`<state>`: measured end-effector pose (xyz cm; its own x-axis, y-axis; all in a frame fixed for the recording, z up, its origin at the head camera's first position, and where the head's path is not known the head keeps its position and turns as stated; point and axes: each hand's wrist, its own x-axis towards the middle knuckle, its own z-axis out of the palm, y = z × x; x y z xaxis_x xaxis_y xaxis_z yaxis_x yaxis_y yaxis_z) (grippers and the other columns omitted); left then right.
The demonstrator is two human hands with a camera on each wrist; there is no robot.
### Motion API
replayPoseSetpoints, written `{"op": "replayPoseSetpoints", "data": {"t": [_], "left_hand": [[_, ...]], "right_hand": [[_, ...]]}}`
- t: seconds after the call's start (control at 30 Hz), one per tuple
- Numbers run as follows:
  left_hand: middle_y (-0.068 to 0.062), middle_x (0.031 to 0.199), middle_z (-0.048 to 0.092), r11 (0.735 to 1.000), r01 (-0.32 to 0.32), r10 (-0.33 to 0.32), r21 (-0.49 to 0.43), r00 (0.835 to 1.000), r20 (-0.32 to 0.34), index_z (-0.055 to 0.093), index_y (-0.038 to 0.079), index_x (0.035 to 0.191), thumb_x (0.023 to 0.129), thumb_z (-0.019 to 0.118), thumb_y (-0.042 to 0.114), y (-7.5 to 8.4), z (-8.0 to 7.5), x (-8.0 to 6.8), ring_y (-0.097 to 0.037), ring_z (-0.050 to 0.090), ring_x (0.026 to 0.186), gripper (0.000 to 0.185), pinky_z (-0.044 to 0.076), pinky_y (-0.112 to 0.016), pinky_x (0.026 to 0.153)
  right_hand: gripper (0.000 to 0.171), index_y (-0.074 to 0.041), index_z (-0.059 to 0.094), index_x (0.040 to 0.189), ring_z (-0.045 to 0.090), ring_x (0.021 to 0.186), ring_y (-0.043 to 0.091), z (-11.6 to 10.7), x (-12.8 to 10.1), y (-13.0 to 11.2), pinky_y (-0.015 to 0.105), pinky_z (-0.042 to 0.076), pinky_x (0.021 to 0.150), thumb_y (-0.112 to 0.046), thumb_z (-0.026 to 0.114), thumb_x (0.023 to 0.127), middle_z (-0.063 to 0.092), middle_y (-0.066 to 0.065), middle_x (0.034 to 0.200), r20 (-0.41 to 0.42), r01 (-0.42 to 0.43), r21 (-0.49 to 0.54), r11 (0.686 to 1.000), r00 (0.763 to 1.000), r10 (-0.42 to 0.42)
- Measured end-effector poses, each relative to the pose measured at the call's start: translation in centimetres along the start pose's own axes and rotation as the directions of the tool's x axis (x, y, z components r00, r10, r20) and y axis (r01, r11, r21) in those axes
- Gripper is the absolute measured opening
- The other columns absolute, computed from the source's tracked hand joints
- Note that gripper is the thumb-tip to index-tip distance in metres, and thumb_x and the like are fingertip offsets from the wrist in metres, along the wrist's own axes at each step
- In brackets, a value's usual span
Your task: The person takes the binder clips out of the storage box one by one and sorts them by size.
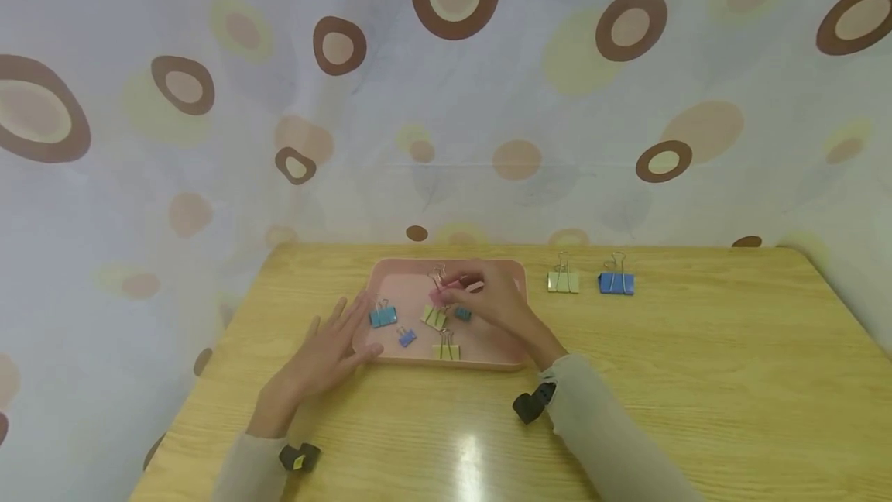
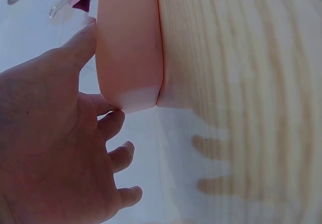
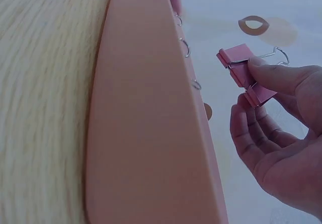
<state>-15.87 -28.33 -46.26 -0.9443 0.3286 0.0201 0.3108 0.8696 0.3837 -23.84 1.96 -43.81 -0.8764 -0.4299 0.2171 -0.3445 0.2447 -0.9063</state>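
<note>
My right hand (image 1: 496, 302) is over the pink tray (image 1: 446, 365) and pinches pink binder clips (image 3: 240, 65) between thumb and fingers. In the right wrist view they look like more than one, bunched together, with a silver wire handle sticking out. My left hand (image 1: 324, 359), fingers spread, rests at the tray's left edge, the thumb at its front left corner. Inside the tray lie a teal binder clip (image 1: 383, 318), a small blue clip (image 1: 407, 338), two yellow-green clips (image 1: 435, 318) and a small dark teal clip (image 1: 463, 314), just below the right hand.
To the right of the tray, a pale green binder clip (image 1: 563, 282) and a larger blue binder clip (image 1: 616, 283) stand near the back of the wooden table (image 1: 697, 378). A patterned cloth (image 1: 516, 99) hangs behind the table. Each wrist bears a small black camera.
</note>
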Motion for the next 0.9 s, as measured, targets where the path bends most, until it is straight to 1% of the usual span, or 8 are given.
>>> {"op": "replayPoseSetpoints", "data": {"t": [0.13,0.2,0.23,0.37,0.47,0.57,0.7,0.9], "left_hand": [[-0.009,0.171,0.016,1.000,-0.003,0.003,0.003,1.000,-0.001,0.018,0.011,0.165,0.102,0.056,0.052,0.0,-0.1,0.1,-0.047,0.013,0.154,0.084,0.009,-0.077,0.115],[-0.009,0.171,0.016,1.000,-0.004,0.004,0.005,1.000,-0.002,0.018,0.012,0.165,0.102,0.056,0.052,0.0,0.0,0.2,-0.047,0.013,0.154,0.084,0.010,-0.077,0.115],[-0.009,0.171,0.016,1.000,-0.005,0.006,0.006,1.000,-0.003,0.018,0.012,0.165,0.102,0.056,0.053,0.0,0.0,0.2,-0.047,0.013,0.154,0.084,0.010,-0.077,0.114],[-0.009,0.171,0.016,1.000,-0.010,0.011,0.009,1.000,-0.005,0.018,0.011,0.165,0.102,0.057,0.052,0.0,0.0,0.3,-0.047,0.014,0.153,0.085,0.010,-0.077,0.114],[-0.009,0.171,0.017,1.000,-0.012,0.012,0.013,1.000,-0.007,0.018,0.011,0.165,0.102,0.057,0.052,0.0,0.0,0.2,-0.048,0.014,0.153,0.085,0.010,-0.077,0.114],[-0.009,0.170,0.017,1.000,-0.008,0.008,0.015,1.000,-0.007,0.019,0.011,0.165,0.102,0.057,0.052,-0.1,0.1,0.2,-0.048,0.015,0.153,0.084,0.011,-0.077,0.114],[-0.008,0.171,0.016,1.000,-0.002,0.002,0.015,1.000,-0.003,0.018,0.012,0.166,0.102,0.057,0.052,-0.1,0.2,0.0,-0.047,0.015,0.153,0.085,0.011,-0.077,0.114],[-0.009,0.171,0.015,1.000,-0.004,0.004,0.005,1.000,0.001,0.018,0.011,0.165,0.103,0.056,0.052,0.0,0.0,0.0,-0.047,0.014,0.153,0.084,0.011,-0.078,0.114]], "right_hand": [[0.018,-0.010,0.081,0.105,0.071,0.093,0.021,-0.8,-0.4,0.5,0.043,0.058,0.085,-0.018,0.083,0.089,0.078,0.000,0.102,-0.034,0.023,-0.009,1.000,0.999,-0.023],[0.018,-0.009,0.081,0.104,0.071,0.093,0.021,-1.2,-0.6,0.6,0.042,0.058,0.084,-0.017,0.083,0.088,0.078,0.000,0.102,-0.043,0.016,-0.021,1.000,0.999,-0.017],[0.019,-0.010,0.081,0.106,0.072,0.093,0.020,-1.4,-0.8,0.6,0.042,0.058,0.085,-0.017,0.083,0.088,0.078,0.000,0.103,-0.048,0.007,-0.028,1.000,0.999,-0.008],[0.022,-0.011,0.080,0.110,0.071,0.101,0.024,-2.3,-1.4,0.5,0.044,0.057,0.091,-0.017,0.082,0.089,0.074,0.004,0.119,-0.068,-0.050,-0.056,0.997,0.997,0.047],[0.022,-0.013,0.080,0.110,0.071,0.103,0.026,-2.8,-1.9,0.5,0.045,0.057,0.092,-0.019,0.083,0.088,0.072,0.005,0.124,-0.089,-0.078,-0.067,0.995,0.993,0.072],[0.023,-0.012,0.079,0.110,0.071,0.102,0.027,-3.2,-2.4,0.6,0.045,0.058,0.090,-0.019,0.083,0.089,0.072,0.007,0.125,-0.107,-0.074,-0.068,0.995,0.992,0.066],[0.023,-0.011,0.079,0.110,0.072,0.100,0.027,-3.9,-3.0,0.9,0.043,0.060,0.085,-0.019,0.083,0.089,0.073,0.008,0.121,-0.131,-0.063,-0.071,0.995,0.990,0.053],[0.027,-0.011,0.079,0.111,0.071,0.101,0.027,-5.6,-3.8,1.2,0.039,0.059,0.083,-0.022,0.084,0.087,0.073,0.007,0.121,-0.153,-0.084,-0.082,0.993,0.986,0.071]]}}
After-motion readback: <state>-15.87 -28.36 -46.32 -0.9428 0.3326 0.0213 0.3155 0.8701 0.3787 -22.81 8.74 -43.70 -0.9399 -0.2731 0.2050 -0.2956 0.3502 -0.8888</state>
